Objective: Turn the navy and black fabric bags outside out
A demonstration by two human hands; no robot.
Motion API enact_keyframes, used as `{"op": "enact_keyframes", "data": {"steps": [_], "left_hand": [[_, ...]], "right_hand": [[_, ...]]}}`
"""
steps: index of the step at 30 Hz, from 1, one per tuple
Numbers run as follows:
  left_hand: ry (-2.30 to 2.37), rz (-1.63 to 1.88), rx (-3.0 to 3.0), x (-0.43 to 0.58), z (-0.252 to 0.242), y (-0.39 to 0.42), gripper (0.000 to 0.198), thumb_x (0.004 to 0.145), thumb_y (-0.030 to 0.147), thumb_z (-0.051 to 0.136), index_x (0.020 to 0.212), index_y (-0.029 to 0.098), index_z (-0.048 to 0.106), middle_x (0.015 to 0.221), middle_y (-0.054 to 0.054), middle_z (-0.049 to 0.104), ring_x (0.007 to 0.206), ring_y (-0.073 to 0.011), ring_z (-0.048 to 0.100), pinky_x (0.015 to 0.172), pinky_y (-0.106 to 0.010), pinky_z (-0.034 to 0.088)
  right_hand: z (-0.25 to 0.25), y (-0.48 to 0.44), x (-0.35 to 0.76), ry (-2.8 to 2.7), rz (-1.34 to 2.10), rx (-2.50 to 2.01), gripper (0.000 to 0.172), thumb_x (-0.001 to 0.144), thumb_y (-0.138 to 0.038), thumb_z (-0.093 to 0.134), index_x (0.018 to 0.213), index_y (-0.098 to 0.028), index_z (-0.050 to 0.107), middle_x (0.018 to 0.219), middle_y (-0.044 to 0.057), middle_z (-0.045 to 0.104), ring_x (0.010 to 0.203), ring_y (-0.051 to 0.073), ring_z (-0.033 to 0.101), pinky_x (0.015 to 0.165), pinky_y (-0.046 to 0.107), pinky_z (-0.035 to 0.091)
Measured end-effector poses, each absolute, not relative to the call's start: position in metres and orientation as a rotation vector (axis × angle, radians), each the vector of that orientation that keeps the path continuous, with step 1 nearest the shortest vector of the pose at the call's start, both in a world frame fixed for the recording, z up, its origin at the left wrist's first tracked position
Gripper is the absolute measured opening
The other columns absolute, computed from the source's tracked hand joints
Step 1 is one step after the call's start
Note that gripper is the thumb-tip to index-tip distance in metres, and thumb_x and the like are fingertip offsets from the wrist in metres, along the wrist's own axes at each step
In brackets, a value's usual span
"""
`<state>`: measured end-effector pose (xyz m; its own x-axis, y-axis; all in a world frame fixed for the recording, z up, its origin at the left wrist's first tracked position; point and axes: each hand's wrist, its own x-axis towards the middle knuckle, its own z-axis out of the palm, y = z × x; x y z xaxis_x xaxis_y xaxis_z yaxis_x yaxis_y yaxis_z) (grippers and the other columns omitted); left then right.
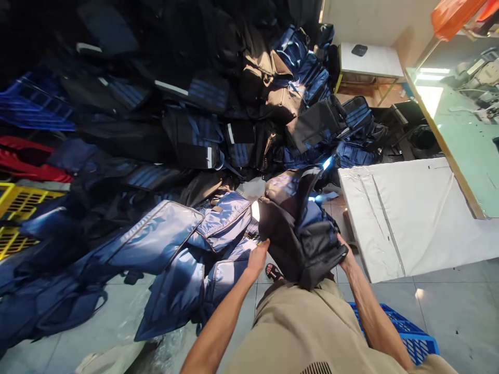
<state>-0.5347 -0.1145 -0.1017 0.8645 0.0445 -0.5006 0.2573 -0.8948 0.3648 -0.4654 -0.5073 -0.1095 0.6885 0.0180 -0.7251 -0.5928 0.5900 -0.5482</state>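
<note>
A black backpack hangs in front of my body, held up between both hands. Its dark cloth sags in folds, and a pale strip shows at its left edge. The fingers of my left hand pinch the left side of the backpack. On the opposite side, my right hand grips its edge, with the fingers partly hidden behind the cloth. Shiny blue bags lie on the floor just left of my left hand.
A large heap of dark backpacks fills the far side. To the right stand a white wrapped panel and a glass-topped table. A blue crate sits by my right leg; a yellow crate is at the left.
</note>
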Motion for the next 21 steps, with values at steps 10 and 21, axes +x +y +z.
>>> {"op": "enact_keyframes", "data": {"steps": [10, 21], "left_hand": [[0.109, -0.429, 2.045, -0.496, -0.033, -0.215, 0.071, 0.118, 0.053, 0.045, 0.183, 0.024, 0.036, 0.186, -0.012, 0.042, 0.174, -0.0266, 0.038, 0.143, -0.045, 0.033], [0.196, -0.624, 2.013, -0.496, -0.01, -0.204, 0.082, 0.115, 0.058, 0.051, 0.184, 0.018, 0.033, 0.188, -0.014, 0.032, 0.178, -0.0282, 0.025, 0.146, -0.047, 0.023]], "right_hand": [[-0.098, -0.557, -0.518, 0.804, 0.287, -0.997, 0.014, 0.091, -0.036, 0.083, 0.104, -0.03, 0.085, 0.113, 0.004, 0.089, 0.121, 0.025, 0.083, 0.109, 0.038, 0.068], [-0.089, -0.511, -0.499, 0.846, 0.542, -0.915, 0.014, 0.087, -0.027, 0.089, 0.098, -0.019, 0.084, 0.094, 0.01, 0.089, 0.108, 0.034, 0.088, 0.099, 0.042, 0.074]]}}
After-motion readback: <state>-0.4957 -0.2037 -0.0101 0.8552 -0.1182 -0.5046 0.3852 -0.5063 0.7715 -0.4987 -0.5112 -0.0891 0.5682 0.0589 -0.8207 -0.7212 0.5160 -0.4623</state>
